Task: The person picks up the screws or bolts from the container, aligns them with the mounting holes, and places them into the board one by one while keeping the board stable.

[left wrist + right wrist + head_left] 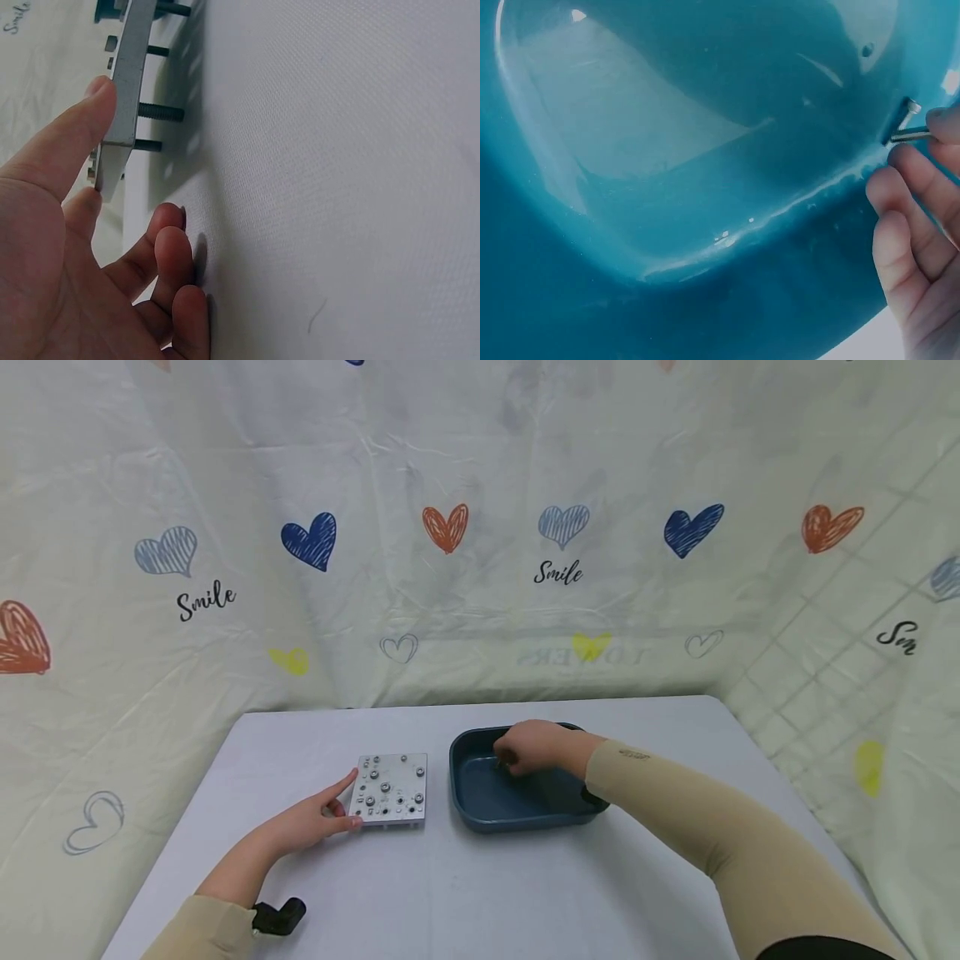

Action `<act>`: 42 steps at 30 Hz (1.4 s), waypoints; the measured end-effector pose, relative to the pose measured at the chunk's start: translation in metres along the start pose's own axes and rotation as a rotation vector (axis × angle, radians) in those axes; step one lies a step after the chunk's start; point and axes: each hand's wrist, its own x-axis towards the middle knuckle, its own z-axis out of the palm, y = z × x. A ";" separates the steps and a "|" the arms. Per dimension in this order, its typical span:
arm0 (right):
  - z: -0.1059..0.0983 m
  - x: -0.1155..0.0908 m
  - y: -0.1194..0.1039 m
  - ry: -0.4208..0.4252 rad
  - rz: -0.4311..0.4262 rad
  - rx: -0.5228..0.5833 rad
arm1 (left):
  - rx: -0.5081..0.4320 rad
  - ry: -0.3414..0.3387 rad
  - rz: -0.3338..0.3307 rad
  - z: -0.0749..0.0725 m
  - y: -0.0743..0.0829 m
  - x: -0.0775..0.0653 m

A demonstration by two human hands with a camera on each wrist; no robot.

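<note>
My left hand (303,820) holds a square metal plate (401,781) by its left side, thumb and index finger at its corners. Bolts and holes dot the plate's top; in the left wrist view threaded bolt shanks (161,112) stick out beneath it. The other left fingers (174,251) are bent against the tablecloth. Inside a dark blue tray (517,822), my right hand (543,747) pinches a small metal bolt (910,136) between thumb and index finger. Right by its tip, a second bolt (912,108) lies near the tray's wall.
A white cloth (487,893) covers the table, with the tray to the right of the plate. Behind stands a pale curtain (480,593) printed with hearts. A black wrist mount (279,917) sits at my left sleeve.
</note>
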 end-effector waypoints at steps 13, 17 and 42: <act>-0.011 -0.019 0.005 0.120 0.020 0.213 | -0.003 0.018 -0.008 0.002 0.000 -0.001; -0.012 -0.021 0.005 0.170 0.008 0.253 | -0.004 0.015 -0.005 0.003 -0.004 0.001; -0.038 0.040 -0.077 0.224 -0.073 0.569 | -0.013 0.005 -0.022 0.003 -0.005 0.003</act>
